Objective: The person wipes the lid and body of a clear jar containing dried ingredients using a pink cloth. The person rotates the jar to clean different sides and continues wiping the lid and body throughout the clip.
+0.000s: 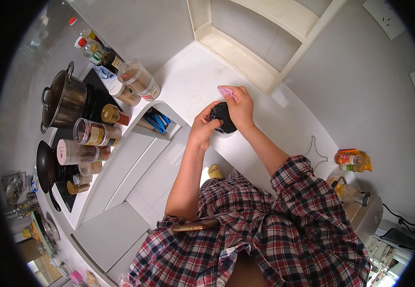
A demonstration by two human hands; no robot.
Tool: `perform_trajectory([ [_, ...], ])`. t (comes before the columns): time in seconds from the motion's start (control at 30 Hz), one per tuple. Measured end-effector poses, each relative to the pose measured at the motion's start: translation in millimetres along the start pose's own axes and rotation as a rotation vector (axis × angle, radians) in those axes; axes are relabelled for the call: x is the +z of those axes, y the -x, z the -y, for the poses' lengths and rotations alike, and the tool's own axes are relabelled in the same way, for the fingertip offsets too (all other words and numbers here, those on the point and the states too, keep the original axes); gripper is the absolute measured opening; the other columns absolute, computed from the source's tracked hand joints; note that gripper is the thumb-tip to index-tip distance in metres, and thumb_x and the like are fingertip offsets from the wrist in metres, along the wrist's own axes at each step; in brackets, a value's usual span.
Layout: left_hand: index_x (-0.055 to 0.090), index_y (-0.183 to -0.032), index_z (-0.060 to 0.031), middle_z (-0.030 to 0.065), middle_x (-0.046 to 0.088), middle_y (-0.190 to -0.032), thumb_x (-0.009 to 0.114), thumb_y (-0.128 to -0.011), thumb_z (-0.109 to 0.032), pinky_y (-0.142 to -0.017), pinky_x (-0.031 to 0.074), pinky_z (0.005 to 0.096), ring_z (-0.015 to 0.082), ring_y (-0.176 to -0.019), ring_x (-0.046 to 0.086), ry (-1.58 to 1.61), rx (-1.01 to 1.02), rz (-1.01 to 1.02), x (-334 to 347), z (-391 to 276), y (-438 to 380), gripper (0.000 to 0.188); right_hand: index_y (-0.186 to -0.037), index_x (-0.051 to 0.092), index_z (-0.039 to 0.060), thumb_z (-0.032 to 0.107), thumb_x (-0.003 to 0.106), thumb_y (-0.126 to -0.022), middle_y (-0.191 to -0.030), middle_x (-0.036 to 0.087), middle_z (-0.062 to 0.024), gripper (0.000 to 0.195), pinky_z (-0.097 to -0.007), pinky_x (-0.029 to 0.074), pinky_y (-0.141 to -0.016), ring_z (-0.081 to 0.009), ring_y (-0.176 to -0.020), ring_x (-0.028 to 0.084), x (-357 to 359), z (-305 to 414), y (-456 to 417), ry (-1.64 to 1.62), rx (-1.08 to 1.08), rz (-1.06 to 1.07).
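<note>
In front of me is a round container with a black lid [223,114]; a strip of its clear lower wall [225,135] shows beneath. My left hand [203,127] grips its left side, the thumb lying over the dark top. A crumpled pink cloth [226,92] is pinched between the thumb and fingers of my right hand [241,107]. That hand's heel overlaps the right edge of the lid. Pale streaks mark the dark surface. Whether the container rests on the white countertop [189,84] or is held just above it, I cannot tell.
On the left, spice jars [98,132] line the counter edge beside a steel pot [65,97] and a black frying pan [46,166]. A wire stand [315,150] and small bottles [352,159] are at right. A cream shelf [239,53] stands behind.
</note>
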State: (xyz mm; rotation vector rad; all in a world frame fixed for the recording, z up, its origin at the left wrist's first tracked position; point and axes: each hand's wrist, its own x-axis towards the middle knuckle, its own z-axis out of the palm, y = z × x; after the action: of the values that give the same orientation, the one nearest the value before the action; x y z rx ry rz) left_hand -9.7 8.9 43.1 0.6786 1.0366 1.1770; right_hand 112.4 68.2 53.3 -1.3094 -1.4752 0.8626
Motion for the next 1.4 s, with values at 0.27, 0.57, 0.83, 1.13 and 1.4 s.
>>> perform_trajectory([
  [0.27, 0.046, -0.141, -0.0027, 0.0072, 0.059, -0.126, 0.059, -0.068, 0.009, -0.098, 0.043, 0.0305, 0.0172, -0.117, 0.055, 0.086, 0.026, 0.127, -12, 0, 3, 0.076, -0.104, 0.072, 0.0081, 0.004, 0.063, -0.088, -0.093, 0.063, -0.0095, 0.018, -0.0318, 0.052, -0.077, -0.0230, -0.085, 0.065, 0, -2, 0, -0.014, -0.041, -0.029],
  [0.57, 0.034, -0.142, -0.0041, 0.0161, 0.056, -0.127, 0.086, -0.063, -0.020, -0.101, 0.044, 0.0352, 0.0250, -0.120, 0.053, -0.705, 0.448, -0.297, 24, 37, 15, 0.097, -0.101, 0.072, 0.0061, 0.001, 0.061, -0.086, -0.095, 0.064, -0.0076, 0.019, -0.0322, 0.051, -0.081, -0.0232, -0.091, 0.062, -4, -8, 1, 0.034, -0.128, 0.058],
  [0.83, 0.045, -0.129, -0.0032, 0.0132, 0.062, -0.115, 0.088, -0.060, -0.022, -0.091, 0.050, 0.0356, 0.0287, -0.104, 0.062, -0.794, 0.635, -0.328, 14, 50, 3, 0.083, -0.091, 0.070, 0.0071, -0.003, 0.058, -0.073, -0.102, 0.066, -0.0036, 0.024, -0.0362, 0.047, -0.085, -0.0284, -0.094, 0.052, -43, -3, 38, 0.098, -0.557, 0.480],
  [1.13, 0.044, -0.130, -0.0054, 0.0125, 0.060, -0.117, 0.090, -0.057, -0.020, -0.093, 0.049, 0.0358, 0.0270, -0.108, 0.061, -0.677, 0.569, -0.337, 15, 52, 3, 0.088, -0.092, 0.068, 0.0071, -0.005, 0.060, -0.079, -0.101, 0.067, -0.0043, 0.019, -0.0343, 0.045, -0.091, -0.0262, -0.099, 0.056, -98, -3, 40, 0.073, -0.411, 0.629],
  [1.4, 0.042, -0.130, -0.0059, 0.0124, 0.059, -0.120, 0.092, -0.054, -0.022, -0.095, 0.049, 0.0370, 0.0274, -0.111, 0.059, -0.699, 0.558, -0.339, 16, 49, 5, 0.093, -0.111, 0.060, -0.0011, -0.003, 0.050, -0.096, -0.111, 0.068, -0.0098, 0.018, -0.0284, 0.049, -0.093, -0.0150, -0.104, 0.064, -82, 7, 14, -0.343, -0.196, 0.160],
])
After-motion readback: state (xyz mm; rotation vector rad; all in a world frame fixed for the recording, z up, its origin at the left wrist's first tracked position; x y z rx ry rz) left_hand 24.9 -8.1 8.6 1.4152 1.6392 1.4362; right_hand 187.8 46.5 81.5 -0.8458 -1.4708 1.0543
